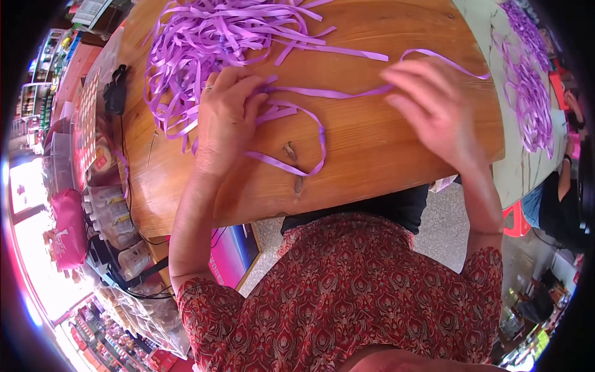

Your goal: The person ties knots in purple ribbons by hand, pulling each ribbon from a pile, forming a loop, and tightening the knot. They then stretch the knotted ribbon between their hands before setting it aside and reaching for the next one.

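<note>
A purple ribbon (338, 94) runs across the wooden table between my two hands. My left hand (228, 115) rests at the near edge of a tangled heap of purple ribbons (198, 46), its fingers closed on the strip. My right hand (434, 105), smeared by motion, is above the table's right part, with the strip running in between its thumb and fingers. Beyond that hand curves a loose ribbon length (449, 61). A ribbon loop with a small knot (321, 137) lies on the wood to the right of my left wrist.
The wooden table (384, 146) has a rounded right edge. Past it, more purple ribbons (533, 118) lie on a pale table (514, 164), where another person sits. On the left are a black cable (124, 155), plastic containers (114, 217) and a pink bag (68, 229).
</note>
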Motion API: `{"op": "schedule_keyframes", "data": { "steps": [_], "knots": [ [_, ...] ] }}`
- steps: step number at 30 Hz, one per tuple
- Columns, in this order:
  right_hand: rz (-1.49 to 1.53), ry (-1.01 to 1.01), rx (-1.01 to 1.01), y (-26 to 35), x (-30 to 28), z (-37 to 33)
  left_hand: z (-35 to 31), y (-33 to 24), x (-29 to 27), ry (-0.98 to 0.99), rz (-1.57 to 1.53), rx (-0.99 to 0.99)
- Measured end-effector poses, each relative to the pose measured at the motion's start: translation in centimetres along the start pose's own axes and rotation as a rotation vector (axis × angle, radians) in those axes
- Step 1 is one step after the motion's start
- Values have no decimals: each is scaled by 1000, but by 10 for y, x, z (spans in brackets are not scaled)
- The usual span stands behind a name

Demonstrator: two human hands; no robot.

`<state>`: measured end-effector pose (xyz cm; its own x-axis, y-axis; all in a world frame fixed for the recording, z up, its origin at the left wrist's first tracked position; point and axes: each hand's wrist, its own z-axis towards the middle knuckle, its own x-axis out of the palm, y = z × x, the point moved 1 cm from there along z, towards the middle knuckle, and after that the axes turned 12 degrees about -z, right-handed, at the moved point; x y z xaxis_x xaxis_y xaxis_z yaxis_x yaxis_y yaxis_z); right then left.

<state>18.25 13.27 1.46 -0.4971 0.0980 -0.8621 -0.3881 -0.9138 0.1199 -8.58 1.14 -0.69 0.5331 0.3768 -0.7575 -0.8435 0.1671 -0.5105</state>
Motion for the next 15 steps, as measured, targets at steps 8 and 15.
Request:
{"op": "schedule_keyframes", "data": {
  "steps": [8,15],
  "knots": [
    [0,-162,-223,45,26,42,11,-27,2,-76,-122,78],
    [35,-424,-315,48,9,36,11,-74,-12,176,-968,-308]
  ]
}}
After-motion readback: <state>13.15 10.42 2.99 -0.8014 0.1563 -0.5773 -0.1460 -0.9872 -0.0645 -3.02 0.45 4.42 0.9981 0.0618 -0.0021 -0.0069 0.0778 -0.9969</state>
